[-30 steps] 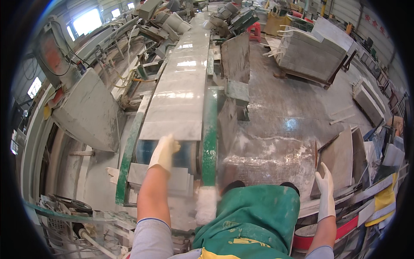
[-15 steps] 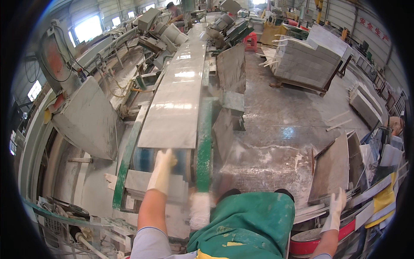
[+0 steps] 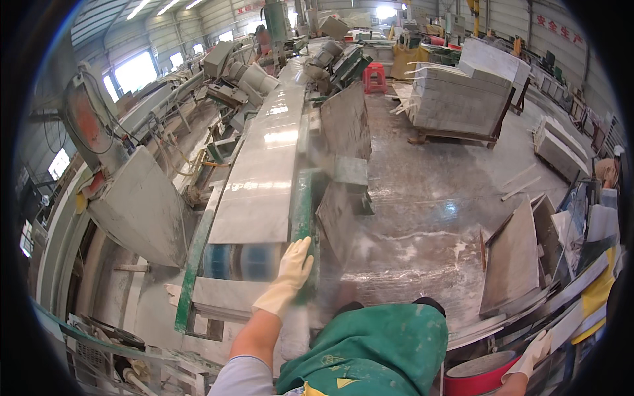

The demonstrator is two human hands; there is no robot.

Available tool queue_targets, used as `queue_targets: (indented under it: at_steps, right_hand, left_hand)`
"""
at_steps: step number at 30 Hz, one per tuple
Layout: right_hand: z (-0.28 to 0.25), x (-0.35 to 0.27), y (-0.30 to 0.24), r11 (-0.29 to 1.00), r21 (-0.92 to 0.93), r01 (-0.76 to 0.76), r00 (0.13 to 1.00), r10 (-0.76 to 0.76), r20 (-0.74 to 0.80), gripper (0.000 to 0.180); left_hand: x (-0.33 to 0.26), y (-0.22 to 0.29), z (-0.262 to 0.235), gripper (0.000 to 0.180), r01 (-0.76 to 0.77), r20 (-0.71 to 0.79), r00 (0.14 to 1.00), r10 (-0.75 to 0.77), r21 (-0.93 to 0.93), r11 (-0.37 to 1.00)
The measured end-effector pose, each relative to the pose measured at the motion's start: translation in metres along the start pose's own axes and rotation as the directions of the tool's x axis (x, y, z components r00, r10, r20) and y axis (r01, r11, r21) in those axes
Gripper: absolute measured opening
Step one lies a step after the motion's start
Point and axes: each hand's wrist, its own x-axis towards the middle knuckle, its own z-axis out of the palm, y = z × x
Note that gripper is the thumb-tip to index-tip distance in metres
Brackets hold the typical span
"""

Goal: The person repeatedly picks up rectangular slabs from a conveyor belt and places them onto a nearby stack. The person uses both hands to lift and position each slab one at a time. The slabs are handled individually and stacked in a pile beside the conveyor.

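A long run of polished pale stone slab [image 3: 254,204] lies on the conveyor, its near end above a blue roller [image 3: 261,263]. My left hand [image 3: 294,270], in a cream rubber glove, is by the slab's near right corner. Its fingers are stretched out over the green side rail [image 3: 302,208], holding nothing. At the lower right my right hand [image 3: 533,355], gloved the same way, is low beside a red round tub [image 3: 479,374]. Its fingers extend toward a pale strip [image 3: 566,325]; whether they touch it I cannot tell.
Stone pieces [image 3: 231,294] lie stacked beneath the roller end. Flat panels [image 3: 508,257] lean at right, and a big block of stacked slabs [image 3: 462,96] stands on a pallet farther off. Motor heads [image 3: 254,76] flank the conveyor. A red stool [image 3: 374,78] stands beyond.
My left hand has shifted right, from the slab's near edge to the green rail. My right hand has dropped lower and slightly outward. The view has tilted up a little.
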Motion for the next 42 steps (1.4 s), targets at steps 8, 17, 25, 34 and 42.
queue_targets:
  at_steps: [8,17,25,34,42]
  right_hand:
    - [-0.031,0.008,-0.003,1.000,-0.014,-0.024,0.998,0.023,-0.057,0.049]
    - [0.008,0.029,0.031,0.993,0.108,-0.051,0.984,0.068,-0.163,0.050]
    - [0.010,0.033,0.026,0.922,-0.302,-0.241,0.968,0.250,-0.006,0.061]
    - [0.031,0.033,0.040,0.929,-0.289,-0.230,0.971,0.238,-0.007,0.061]
    - [0.029,0.025,0.038,0.924,-0.329,-0.194,0.980,0.197,-0.026,0.059]
  left_hand:
    - [-0.007,-0.002,0.026,0.051,0.062,-0.070,0.996,-0.055,0.104,0.993]
    - [-0.004,-0.001,0.030,0.051,0.062,-0.104,0.994,-0.046,0.160,0.985]
    - [-0.003,-0.002,0.030,0.050,0.063,-0.099,0.994,-0.050,0.131,0.989]
    - [-0.003,-0.003,0.031,0.049,0.052,-0.118,0.992,-0.039,0.109,0.993]
    - [-0.002,0.001,0.028,0.051,0.063,-0.115,0.992,-0.050,0.112,0.992]
